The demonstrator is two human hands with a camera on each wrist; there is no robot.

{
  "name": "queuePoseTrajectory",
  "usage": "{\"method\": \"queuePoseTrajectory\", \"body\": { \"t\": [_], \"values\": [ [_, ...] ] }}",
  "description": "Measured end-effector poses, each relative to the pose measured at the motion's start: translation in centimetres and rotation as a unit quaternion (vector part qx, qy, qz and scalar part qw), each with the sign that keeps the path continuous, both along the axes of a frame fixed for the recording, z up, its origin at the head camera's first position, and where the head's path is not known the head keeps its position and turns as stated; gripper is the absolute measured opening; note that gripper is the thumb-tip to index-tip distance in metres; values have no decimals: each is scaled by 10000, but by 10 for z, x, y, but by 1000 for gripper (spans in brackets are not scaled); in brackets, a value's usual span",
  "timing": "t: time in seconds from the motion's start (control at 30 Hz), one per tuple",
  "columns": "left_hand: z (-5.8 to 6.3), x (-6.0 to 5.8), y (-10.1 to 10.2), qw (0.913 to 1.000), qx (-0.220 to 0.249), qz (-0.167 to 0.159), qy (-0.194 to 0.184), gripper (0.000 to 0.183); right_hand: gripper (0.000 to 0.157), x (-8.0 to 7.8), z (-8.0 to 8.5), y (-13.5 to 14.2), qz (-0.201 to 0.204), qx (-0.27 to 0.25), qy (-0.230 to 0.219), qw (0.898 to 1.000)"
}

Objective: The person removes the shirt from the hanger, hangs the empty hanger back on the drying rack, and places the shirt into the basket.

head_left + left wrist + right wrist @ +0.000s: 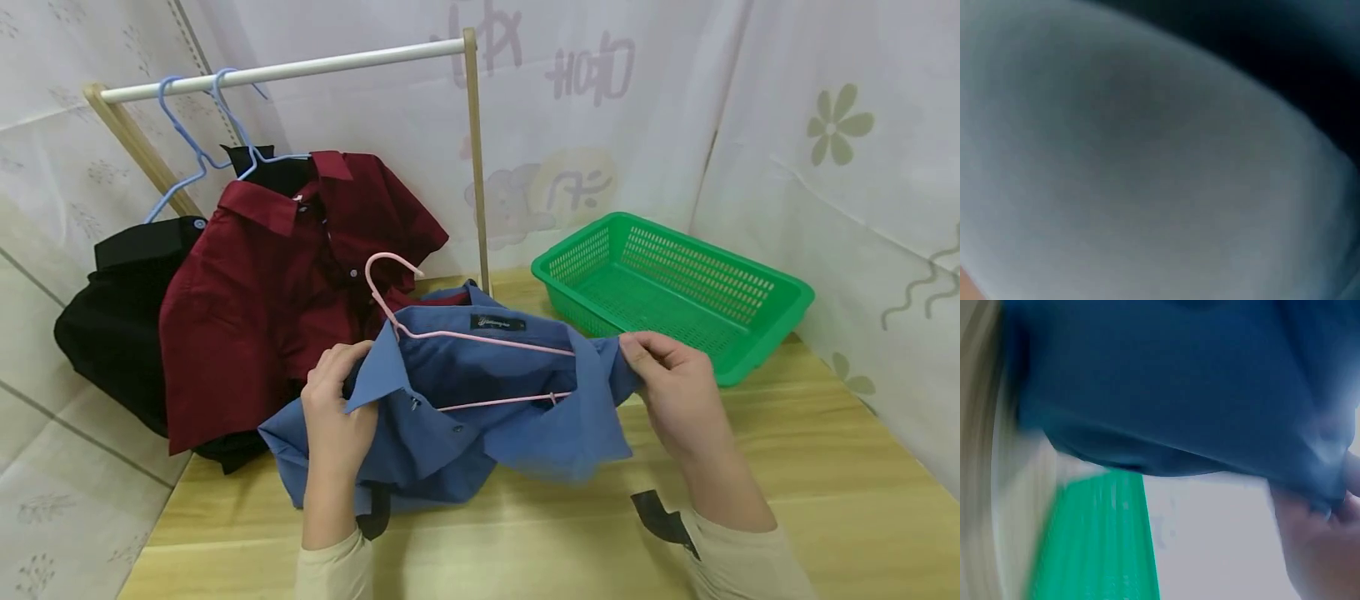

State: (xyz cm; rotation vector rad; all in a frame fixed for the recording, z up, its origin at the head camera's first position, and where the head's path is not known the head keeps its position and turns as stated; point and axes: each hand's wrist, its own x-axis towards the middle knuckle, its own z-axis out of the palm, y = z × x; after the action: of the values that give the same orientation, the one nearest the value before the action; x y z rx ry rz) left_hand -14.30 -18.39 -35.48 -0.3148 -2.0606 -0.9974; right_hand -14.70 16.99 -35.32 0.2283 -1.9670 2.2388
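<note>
A blue collared shirt [442, 450] is held up above the table, its neck spread toward me. Inside its neck lies a pink hanger [487, 337], whose hook sticks up past the collar on the left. My left hand [337, 408] grips the shirt by the left shoulder, beside the collar. With thumb and fingers my right hand [678, 383] pinches the cloth at the right shoulder; the right wrist view shows the same pinch on the shirt [1179, 394]. The left wrist view is blurred and filled by a pale surface, so the left fingertips are partly hidden.
At the left stands a garment rack [285, 73] with a white rail and wooden posts. From its blue hangers hang a dark red shirt [255, 283] and a black garment [112, 333]. A green plastic basket [675, 250] sits on the wooden table [825, 475] at the back right.
</note>
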Motion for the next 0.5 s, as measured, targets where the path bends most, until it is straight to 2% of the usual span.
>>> {"method": "queuePoseTrajectory", "body": {
  "t": [0.03, 0.07, 0.13, 0.2, 0.3, 0.4, 0.5],
  "values": [
    [1, 0, 1, 10000, -93, 24, 25, 20, 19, 1, 0, -4, -528, 858, 310, 9944],
    [2, 1, 4, 9998, -185, 40, 43, 18, 18, 1, 1, -8, -944, 1611, 575, 9807],
    [4, 2, 11, 9992, -375, 93, 81, 16, 15, 0, 0, -16, -1593, 2636, 1115, 9448],
    [4, 3, 20, 9987, -486, 132, 22, 15, 11, -2, -2, -24, -1693, 2789, 1582, 9319],
    [4, 6, 35, 9984, -523, 160, -132, 15, 7, -5, -5, -34, -1714, 2807, 2126, 9201],
    [4, 7, 46, 9986, -454, 142, -220, 14, 7, -6, -6, -43, -1726, 2774, 2265, 9176],
    [2, 8, 54, 9988, -425, 83, -226, 14, 9, -6, -5, -50, -1695, 2714, 2239, 9206]
  ]
}}
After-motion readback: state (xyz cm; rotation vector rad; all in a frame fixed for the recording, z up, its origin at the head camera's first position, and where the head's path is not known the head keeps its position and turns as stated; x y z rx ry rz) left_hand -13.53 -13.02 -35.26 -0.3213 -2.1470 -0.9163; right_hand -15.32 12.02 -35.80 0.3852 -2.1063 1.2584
